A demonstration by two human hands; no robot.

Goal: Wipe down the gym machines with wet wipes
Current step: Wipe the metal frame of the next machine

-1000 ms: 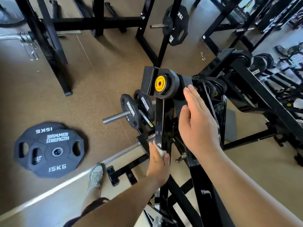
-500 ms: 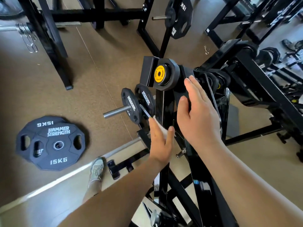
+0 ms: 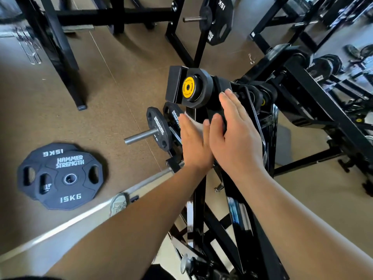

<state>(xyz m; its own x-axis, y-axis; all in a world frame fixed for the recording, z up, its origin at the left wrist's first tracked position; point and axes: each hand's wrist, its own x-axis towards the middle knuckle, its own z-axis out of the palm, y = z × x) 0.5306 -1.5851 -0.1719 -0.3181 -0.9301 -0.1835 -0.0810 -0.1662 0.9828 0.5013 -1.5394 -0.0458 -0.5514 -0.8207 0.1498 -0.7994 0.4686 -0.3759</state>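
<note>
Black rubber weight plates (image 3: 60,176) lie stacked on the brown floor at your far left, with your shoe (image 3: 119,203) nearer the machine. Next comes a steel peg (image 3: 139,136) carrying a small plate. Your left hand (image 3: 193,146), fingers straight and together, presses the white wipe (image 3: 194,122) flat against the machine's black upright (image 3: 199,209), just below the yellow cap (image 3: 188,87). Your right hand (image 3: 236,138) lies touching it, fingers straight, palm resting on the frame, grasping nothing.
</note>
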